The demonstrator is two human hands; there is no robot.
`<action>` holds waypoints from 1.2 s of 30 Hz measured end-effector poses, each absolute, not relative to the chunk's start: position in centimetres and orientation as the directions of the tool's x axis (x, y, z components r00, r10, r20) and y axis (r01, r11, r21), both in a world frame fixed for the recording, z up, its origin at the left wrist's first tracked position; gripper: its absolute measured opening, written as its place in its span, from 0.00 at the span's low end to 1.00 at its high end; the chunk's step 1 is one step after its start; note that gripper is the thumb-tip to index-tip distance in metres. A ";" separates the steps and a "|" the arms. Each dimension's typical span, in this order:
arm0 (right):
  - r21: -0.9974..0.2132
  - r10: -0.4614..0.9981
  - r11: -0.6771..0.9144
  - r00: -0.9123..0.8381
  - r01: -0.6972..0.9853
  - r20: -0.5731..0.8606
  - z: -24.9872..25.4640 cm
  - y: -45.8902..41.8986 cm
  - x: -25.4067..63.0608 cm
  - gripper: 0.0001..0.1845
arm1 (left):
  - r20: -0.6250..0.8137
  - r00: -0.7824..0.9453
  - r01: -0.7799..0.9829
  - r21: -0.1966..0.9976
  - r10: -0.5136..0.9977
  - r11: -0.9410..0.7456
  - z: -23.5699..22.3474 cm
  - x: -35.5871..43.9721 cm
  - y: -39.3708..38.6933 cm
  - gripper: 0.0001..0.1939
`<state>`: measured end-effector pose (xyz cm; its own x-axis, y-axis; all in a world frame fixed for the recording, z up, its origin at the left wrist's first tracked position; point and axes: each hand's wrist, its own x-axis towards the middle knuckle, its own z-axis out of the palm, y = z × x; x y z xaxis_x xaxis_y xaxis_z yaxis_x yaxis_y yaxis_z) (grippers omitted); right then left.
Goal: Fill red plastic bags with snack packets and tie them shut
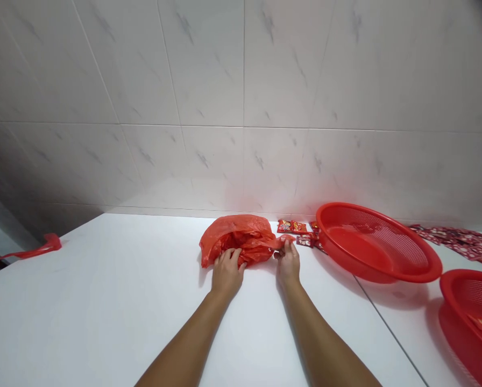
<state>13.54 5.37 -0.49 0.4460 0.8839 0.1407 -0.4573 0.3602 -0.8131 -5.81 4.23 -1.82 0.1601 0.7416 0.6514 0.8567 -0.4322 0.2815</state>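
A crumpled red plastic bag [241, 226] lies on the white table near the tiled wall, its mouth partly gaping toward me. My left hand [228, 271] is at the bag's near left side, fingers curled over the edge of its mouth and gripping the plastic. With thumb and fingers, my right hand [288, 260] pinches a twisted end of the bag, drawn out to the right. What the bag contains is hidden. Small red printed packets [292, 226] lie just beyond my right hand, some partly behind the basin.
A red perforated plastic basin [370, 274] rests tilted at the right, with a second red basket [462, 322] nearer me holding a packet. Dark red patterned packets [462, 242] lie along the wall. A red plastic strip [43, 247] hangs over the table's left edge. A seam crosses the tabletop.
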 end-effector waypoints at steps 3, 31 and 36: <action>-0.839 0.892 0.355 0.417 -0.412 0.173 -0.4 4.8 13.9 0.27 | 0.655 0.132 0.849 0.313 0.744 -0.426 -1.3 -6.0 4.1 0.16; -0.678 0.712 0.701 -0.248 0.222 0.656 6.6 1.0 12.7 0.09 | 0.786 0.153 0.469 0.475 0.598 -0.744 1.1 -6.2 1.0 0.09; -0.805 0.812 0.574 -0.228 0.147 0.537 12.3 -0.8 18.2 0.24 | 0.791 0.138 0.515 0.456 0.595 -0.726 0.7 -5.9 1.6 0.13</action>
